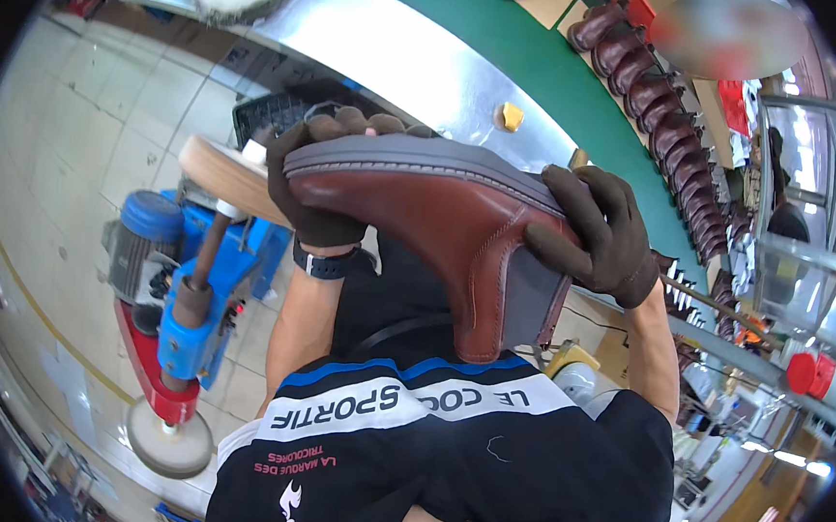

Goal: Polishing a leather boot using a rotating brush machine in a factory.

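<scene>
1. Boot: a brown ankle boot is held up in the air, sole up, close to the body, so its side faces the person.
2. Left hand, in a dark glove, wraps around the toe end. It grips tight so the boot stays level.
3. Right hand, also gloved, holds the heel end, fingers curled over the back.
4. Blue machine with a round buffing wheel stands near the left arm, easy to reach.
5. More boots stand in a row along the green bench, well apart from the hands.
</scene>
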The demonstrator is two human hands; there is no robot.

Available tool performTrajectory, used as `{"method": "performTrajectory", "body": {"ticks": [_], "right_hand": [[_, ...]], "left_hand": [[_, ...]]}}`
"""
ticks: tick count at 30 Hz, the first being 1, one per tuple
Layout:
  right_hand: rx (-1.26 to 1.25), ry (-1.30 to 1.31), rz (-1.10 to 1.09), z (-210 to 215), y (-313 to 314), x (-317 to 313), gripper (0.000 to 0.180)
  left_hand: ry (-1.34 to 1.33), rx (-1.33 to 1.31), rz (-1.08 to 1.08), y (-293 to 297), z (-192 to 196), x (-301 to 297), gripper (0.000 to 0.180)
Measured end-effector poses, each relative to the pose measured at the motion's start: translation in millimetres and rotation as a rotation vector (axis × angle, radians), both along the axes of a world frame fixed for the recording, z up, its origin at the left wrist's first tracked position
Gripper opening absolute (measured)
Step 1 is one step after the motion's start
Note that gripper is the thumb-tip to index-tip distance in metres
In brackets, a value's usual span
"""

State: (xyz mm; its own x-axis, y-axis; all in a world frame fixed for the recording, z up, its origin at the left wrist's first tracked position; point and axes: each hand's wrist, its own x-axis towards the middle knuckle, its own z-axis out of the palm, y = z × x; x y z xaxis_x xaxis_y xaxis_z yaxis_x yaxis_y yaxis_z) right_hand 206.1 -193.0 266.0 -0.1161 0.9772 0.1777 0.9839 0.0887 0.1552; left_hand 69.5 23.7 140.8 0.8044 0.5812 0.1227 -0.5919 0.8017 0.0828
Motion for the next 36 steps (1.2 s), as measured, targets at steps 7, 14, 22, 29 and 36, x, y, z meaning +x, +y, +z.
{"method": "performTrajectory", "body": {"ticks": [7, 14, 22, 29, 36], "right_hand": [[0.129, -0.084, -0.015, 9.3, -7.7, -0.7, 0.058], [0.158, 0.308, 0.007, 1.2, -0.7, 38.0, 0.064], [0.278, 1.244, -0.140, -12.8, 15.1, 88.0, 0.056], [0.377, 1.635, -1.005, -12.9, 25.5, 103.8, 0.052], [0.914, 1.615, -0.497, -141.8, 27.8, 273.5, 0.039]], "left_hand": [[-0.127, 0.266, -0.031, 6.4, 39.1, 10.7, 0.038], [0.445, 0.418, 0.130, 16.1, 61.3, 22.8, 0.047], [0.366, 0.265, -0.160, 38.9, 77.1, 70.9, 0.063], [0.343, -0.055, -0.548, 60.1, 63.4, 109.0, 0.052], [0.524, 0.081, -0.902, 27.6, 44.7, 175.4, 0.049]]}}
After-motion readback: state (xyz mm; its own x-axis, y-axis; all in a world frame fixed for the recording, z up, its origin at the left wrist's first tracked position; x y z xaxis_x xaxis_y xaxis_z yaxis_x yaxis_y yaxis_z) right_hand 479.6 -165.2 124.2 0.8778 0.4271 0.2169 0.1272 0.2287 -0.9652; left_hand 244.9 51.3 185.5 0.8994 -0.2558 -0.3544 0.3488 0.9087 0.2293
